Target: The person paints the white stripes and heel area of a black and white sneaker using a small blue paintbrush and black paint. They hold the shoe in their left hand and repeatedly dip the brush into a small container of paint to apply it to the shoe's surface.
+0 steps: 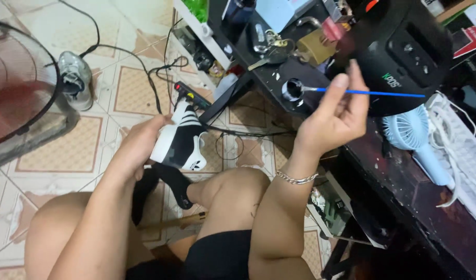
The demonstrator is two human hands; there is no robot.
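Note:
My left hand [137,142] grips a black sneaker with white stripes [181,140], held low over my knees with its toe pointing toward the desk. My right hand [334,116] is raised at the desk edge and pinches a thin blue-handled brush [375,93]. The brush tip rests in a small round black pot [292,89] standing on the black desk [404,181]. A silver bracelet circles my right wrist.
A padlock with keys [300,46] lies on the desk behind the pot. A black device [399,57], a pale blue handheld fan [411,135] and a white keyboard [463,155] sit to the right. On the tiled floor are a standing fan [25,93], a grey shoe [74,78] and cables with a power strip [191,93].

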